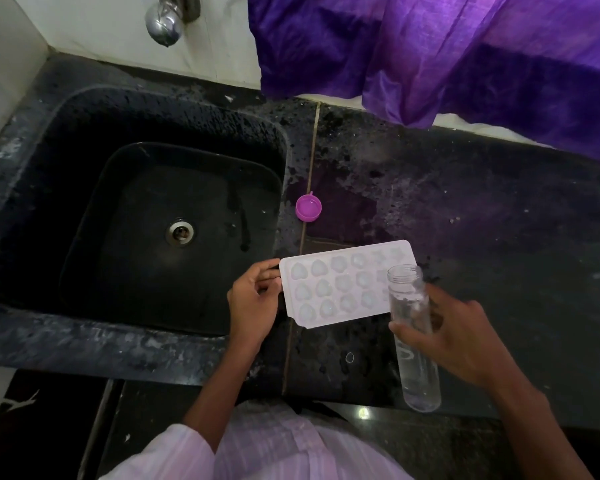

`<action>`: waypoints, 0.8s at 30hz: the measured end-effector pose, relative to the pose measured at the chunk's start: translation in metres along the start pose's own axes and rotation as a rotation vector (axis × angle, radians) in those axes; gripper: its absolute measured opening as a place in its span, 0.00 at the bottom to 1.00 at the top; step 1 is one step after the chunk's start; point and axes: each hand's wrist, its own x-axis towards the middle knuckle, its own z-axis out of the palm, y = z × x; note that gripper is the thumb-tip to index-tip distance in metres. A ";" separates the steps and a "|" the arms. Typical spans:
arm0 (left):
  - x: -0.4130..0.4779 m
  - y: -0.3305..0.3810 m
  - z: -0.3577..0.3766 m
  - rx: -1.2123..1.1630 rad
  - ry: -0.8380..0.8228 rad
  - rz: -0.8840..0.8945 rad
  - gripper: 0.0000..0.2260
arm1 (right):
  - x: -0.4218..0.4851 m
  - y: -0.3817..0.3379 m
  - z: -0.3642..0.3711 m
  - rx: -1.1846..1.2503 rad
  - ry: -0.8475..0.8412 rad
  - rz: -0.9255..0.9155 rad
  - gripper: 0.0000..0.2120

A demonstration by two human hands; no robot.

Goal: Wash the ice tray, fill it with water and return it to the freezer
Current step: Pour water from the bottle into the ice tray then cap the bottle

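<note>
Ice tray (347, 284): white, heart-shaped cells, flat on dark counter (499, 220), sink (49, 202) at its 9 o'clock. Left hand (253, 303): curled fingers pinching the tray's 9 o'clock edge. Right hand (458, 336): wrapped around uncapped clear bottle (413, 341) over the tray's 3 o'clock end. Purple cap (308, 208): on the counter at the tray's 12 o'clock.
</note>
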 end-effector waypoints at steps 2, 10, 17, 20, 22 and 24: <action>0.000 0.000 -0.001 -0.001 0.002 -0.004 0.15 | -0.002 -0.008 0.006 0.008 -0.013 -0.013 0.32; -0.001 -0.003 -0.003 0.005 -0.005 -0.012 0.14 | 0.003 -0.034 0.030 -0.015 -0.120 -0.035 0.33; -0.003 -0.002 -0.006 -0.003 -0.027 -0.019 0.15 | 0.011 -0.034 0.045 -0.097 -0.204 -0.022 0.40; -0.004 -0.001 -0.007 -0.002 -0.032 -0.020 0.15 | 0.011 -0.035 0.046 -0.116 -0.219 -0.019 0.37; -0.004 -0.001 -0.007 -0.007 -0.035 -0.024 0.15 | 0.011 -0.034 0.048 -0.122 -0.211 -0.011 0.37; -0.004 -0.001 -0.008 -0.015 -0.037 -0.026 0.15 | 0.012 -0.034 0.050 -0.135 -0.209 -0.009 0.41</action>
